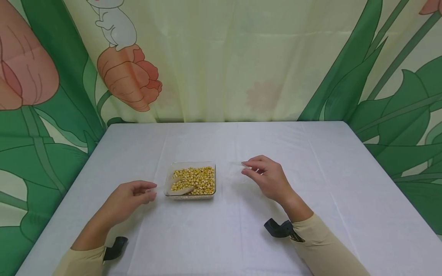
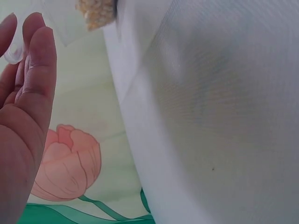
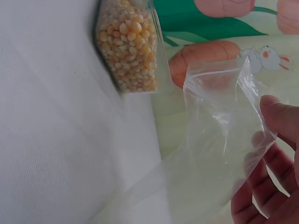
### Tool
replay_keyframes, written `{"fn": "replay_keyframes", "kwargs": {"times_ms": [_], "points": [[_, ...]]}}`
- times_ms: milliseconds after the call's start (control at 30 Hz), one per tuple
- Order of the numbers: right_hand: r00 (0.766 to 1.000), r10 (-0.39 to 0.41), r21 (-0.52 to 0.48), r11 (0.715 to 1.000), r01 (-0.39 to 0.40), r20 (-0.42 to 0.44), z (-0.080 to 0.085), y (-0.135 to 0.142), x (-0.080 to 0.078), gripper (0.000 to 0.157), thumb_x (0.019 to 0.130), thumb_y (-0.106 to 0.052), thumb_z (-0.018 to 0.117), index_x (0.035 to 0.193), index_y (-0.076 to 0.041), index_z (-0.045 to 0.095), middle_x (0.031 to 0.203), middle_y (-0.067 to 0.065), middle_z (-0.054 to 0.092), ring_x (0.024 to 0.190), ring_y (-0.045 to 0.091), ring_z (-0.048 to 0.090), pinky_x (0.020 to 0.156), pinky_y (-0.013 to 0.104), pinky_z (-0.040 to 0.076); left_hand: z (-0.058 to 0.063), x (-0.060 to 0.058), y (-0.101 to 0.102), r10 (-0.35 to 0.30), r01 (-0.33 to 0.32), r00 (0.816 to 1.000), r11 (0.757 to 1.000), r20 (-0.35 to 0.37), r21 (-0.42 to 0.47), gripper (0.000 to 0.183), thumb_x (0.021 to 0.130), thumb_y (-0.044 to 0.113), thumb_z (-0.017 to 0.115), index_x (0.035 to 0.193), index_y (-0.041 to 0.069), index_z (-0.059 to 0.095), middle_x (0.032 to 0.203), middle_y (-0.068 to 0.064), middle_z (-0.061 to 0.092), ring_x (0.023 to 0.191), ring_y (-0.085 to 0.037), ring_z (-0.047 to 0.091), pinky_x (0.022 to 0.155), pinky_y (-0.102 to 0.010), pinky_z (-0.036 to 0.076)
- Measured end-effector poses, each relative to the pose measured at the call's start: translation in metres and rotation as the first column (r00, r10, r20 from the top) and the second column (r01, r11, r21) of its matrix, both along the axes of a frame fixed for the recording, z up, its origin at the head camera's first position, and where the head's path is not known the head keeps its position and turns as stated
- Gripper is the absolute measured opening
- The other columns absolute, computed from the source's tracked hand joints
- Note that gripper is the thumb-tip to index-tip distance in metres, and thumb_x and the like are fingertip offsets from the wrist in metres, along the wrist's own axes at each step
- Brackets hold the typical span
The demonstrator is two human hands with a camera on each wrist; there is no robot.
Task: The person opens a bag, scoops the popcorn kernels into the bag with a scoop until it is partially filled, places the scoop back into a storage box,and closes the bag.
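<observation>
My right hand (image 1: 267, 176) pinches a clear plastic zip bag (image 3: 219, 126) between thumb and fingers, over the table to the right of the container. The bag hangs limp, its zip strip toward the container in the right wrist view. A clear rectangular container (image 1: 190, 196) holds yellow corn kernels (image 1: 198, 178), with a pale scoop (image 1: 181, 191) lying on them at the near left. Left of the container, my left hand (image 1: 129, 199) hovers with loosely bent fingers, thumb apart from them. In the left wrist view a clear rounded edge (image 2: 15, 57) shows between thumb and fingers.
A white cloth (image 1: 214, 237) covers the table. Behind it hangs a curtain (image 1: 221, 57) printed with flowers, leaves and a rabbit. Dark wrist mounts (image 1: 277, 228) sit at both sleeves.
</observation>
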State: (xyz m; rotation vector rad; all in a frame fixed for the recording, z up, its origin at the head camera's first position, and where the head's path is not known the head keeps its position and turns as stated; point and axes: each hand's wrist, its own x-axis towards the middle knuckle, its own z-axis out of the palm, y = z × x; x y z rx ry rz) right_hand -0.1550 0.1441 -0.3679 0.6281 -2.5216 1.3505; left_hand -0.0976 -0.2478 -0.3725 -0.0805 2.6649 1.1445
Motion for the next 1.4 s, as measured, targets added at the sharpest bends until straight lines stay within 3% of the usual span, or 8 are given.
{"fn": "replay_keyframes", "kwargs": {"times_ms": [467,867,1000,1133,1400], "points": [[0.999,-0.025,-0.086,0.996,0.029,0.041,-0.007,-0.012,0.001,0.024,0.086,-0.007,0.079,0.109,-0.001,0.077,0.102,0.004,0.07,0.093,0.019,0.064,0.076,0.03,0.056,-0.001,-0.002,0.005,0.067,-0.068,0.997,0.997,0.025,0.038,0.042,0.098,0.029,0.067,0.132,0.004,0.063,0.114,-0.009,0.07,0.099,-0.024,0.067,0.092,-0.051,0.052],[0.998,-0.028,-0.084,0.996,0.033,0.065,-0.008,-0.014,0.001,0.024,0.088,-0.008,0.078,0.111,-0.001,0.076,0.103,0.003,0.07,0.093,0.019,0.064,0.077,0.031,0.056,-0.004,-0.009,0.012,0.134,-0.134,0.991,0.99,0.003,0.049,0.04,0.1,0.027,0.064,0.133,0.006,0.062,0.119,-0.012,0.065,0.101,-0.024,0.065,0.089,-0.045,0.054],[0.997,-0.029,-0.088,0.995,0.035,0.07,-0.009,-0.015,0.002,0.024,0.088,-0.008,0.078,0.111,-0.003,0.076,0.102,0.003,0.07,0.092,0.018,0.063,0.077,0.03,0.056,-0.005,-0.011,0.01,0.135,-0.141,0.99,0.982,0.05,0.128,0.04,0.101,0.024,0.063,0.135,0.001,0.06,0.122,-0.015,0.066,0.1,-0.021,0.068,0.09,-0.041,0.055],[0.997,-0.027,-0.094,0.995,0.034,0.078,-0.009,-0.015,0.002,0.023,0.088,-0.008,0.077,0.111,-0.004,0.077,0.102,0.002,0.07,0.092,0.018,0.063,0.077,0.03,0.055,-0.008,-0.013,0.009,0.147,-0.165,0.985,0.957,0.092,0.239,0.039,0.103,0.017,0.059,0.135,-0.004,0.057,0.121,-0.017,0.066,0.098,-0.018,0.067,0.085,-0.032,0.056],[0.997,-0.027,-0.089,0.995,0.033,0.068,-0.011,-0.016,0.002,0.025,0.088,-0.009,0.077,0.112,-0.002,0.076,0.103,0.002,0.071,0.093,0.018,0.064,0.077,0.032,0.056,-0.012,-0.015,0.015,0.138,-0.158,0.987,0.926,0.082,0.344,0.042,0.101,0.015,0.063,0.135,-0.009,0.055,0.114,-0.015,0.069,0.094,-0.014,0.067,0.081,-0.026,0.056]]}}
